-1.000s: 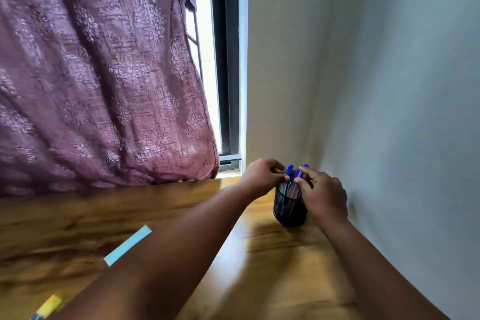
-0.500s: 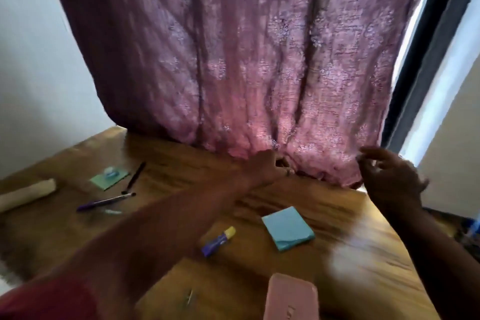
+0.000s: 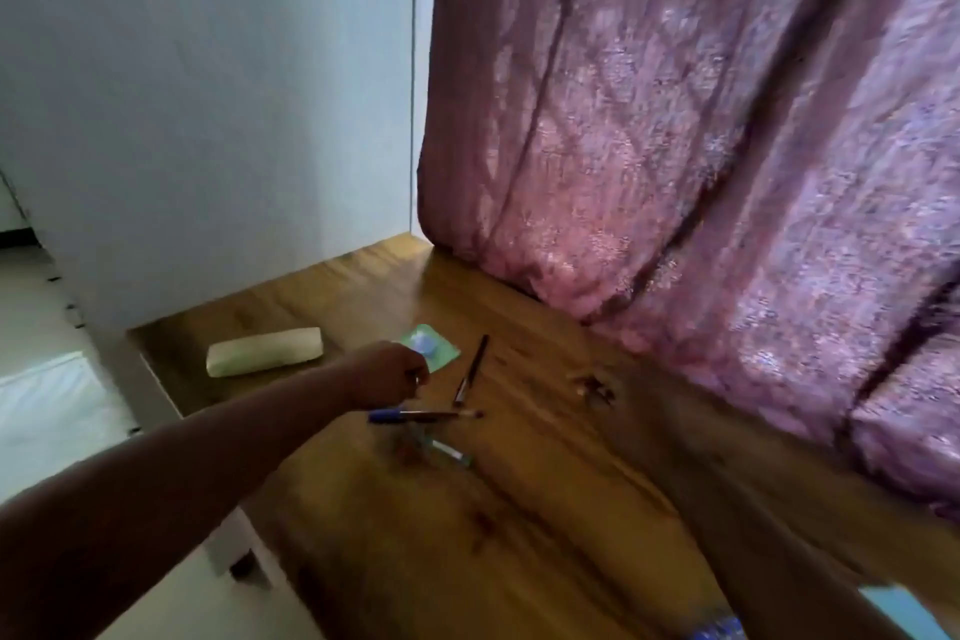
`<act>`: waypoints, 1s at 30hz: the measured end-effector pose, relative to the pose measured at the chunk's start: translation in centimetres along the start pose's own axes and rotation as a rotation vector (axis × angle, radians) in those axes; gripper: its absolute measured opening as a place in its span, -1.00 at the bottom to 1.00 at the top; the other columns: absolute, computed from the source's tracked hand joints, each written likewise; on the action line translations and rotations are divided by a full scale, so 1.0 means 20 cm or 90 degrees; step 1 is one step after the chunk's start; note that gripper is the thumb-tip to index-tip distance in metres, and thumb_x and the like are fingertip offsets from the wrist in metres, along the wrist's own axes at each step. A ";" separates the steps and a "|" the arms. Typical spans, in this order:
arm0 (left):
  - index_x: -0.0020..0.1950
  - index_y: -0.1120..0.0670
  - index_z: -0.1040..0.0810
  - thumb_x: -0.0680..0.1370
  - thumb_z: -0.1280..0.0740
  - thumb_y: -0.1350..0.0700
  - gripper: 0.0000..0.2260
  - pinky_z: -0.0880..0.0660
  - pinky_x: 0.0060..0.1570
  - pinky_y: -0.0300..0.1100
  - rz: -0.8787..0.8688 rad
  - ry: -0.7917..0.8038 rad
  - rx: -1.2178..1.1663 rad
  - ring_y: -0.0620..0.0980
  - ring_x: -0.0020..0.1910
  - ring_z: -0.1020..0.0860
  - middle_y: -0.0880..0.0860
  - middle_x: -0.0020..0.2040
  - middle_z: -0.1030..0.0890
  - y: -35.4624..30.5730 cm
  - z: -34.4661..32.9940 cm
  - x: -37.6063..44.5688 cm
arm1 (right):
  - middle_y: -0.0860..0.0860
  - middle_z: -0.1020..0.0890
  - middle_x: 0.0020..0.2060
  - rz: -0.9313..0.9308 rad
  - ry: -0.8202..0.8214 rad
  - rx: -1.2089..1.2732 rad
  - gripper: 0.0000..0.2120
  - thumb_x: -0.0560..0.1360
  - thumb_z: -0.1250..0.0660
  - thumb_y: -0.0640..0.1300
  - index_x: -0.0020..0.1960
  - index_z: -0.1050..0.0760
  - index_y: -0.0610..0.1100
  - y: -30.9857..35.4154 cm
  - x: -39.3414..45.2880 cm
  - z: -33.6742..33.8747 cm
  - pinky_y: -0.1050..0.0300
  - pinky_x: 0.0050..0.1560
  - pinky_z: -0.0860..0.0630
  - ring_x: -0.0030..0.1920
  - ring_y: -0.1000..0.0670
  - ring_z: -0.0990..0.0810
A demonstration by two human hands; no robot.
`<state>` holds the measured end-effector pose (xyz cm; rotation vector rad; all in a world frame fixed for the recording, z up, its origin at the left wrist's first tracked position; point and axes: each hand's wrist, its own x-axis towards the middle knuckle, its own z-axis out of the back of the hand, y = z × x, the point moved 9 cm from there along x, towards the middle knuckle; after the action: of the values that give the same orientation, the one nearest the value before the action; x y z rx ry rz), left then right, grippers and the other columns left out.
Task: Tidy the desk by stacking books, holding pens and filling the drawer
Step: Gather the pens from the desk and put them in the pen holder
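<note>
My left hand (image 3: pixel 387 374) reaches over the wooden desk (image 3: pixel 519 535) with its fingers curled and nothing visible in them. It hovers just above a blue pen (image 3: pixel 410 415). A dark pen (image 3: pixel 470 369) lies to its right, and a third, clear-bodied pen (image 3: pixel 447 452) lies nearer to me. My right arm (image 3: pixel 769 535) is a dark motion blur at the lower right, and its hand cannot be made out. The pen holder is out of view.
A cream pouch (image 3: pixel 265 358) lies at the desk's left end. Beside my left hand is a green sticky pad (image 3: pixel 441 359) with a small bluish object on it. A blue pad (image 3: pixel 893 608) is at the bottom right. A purple curtain (image 3: pixel 701 172) hangs behind the desk.
The view has swung left from the pen holder in the right corner to the desk's left end. My left hand has travelled to the loose pens, and my right hand has dropped back.
</note>
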<state>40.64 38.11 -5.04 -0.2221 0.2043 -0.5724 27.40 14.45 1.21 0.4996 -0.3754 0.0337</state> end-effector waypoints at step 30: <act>-0.04 0.21 -0.63 0.48 -0.43 0.18 -0.88 -0.48 -0.18 -0.16 -0.031 -0.167 -0.625 -0.03 -0.22 -0.54 0.20 -0.18 -0.64 0.21 0.24 0.10 | -0.01 -0.68 -0.10 0.034 -0.061 -0.088 -0.68 0.43 -0.10 -0.01 -0.02 -0.60 0.00 0.07 0.35 -0.33 0.15 -0.15 -0.47 -0.12 -0.04 -0.63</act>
<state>45.54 41.16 -1.75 -1.2490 0.2121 -0.4465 36.08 18.35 -1.01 0.3547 -0.4817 0.0345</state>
